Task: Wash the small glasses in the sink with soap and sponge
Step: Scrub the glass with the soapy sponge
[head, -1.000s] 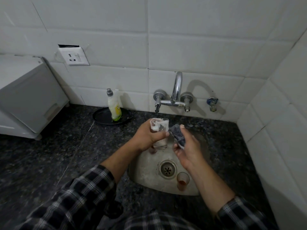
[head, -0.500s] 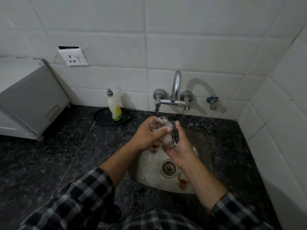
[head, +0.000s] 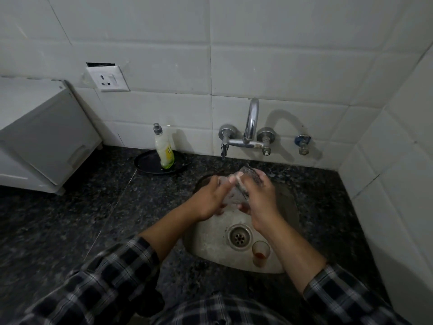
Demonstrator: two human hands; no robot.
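The left hand [head: 210, 198] has its grip closed round a small glass [head: 232, 195] tipped on its side over the sink [head: 210, 245], and the right hand [head: 257, 195], just beside, presses the sponge [head: 250, 174] on it.

A dark speckled stone counter [head: 70, 219] runs along the white tiled wall, with a steel sink [head: 210, 245] set into it. On the counter sit a black round tray [head: 150, 164] — a soap bottle [head: 164, 150] stands upright on it — and, far left, a white appliance [head: 39, 134]. One small glass [head: 260, 252] stands upright in the sink basin beside the drain [head: 239, 236].
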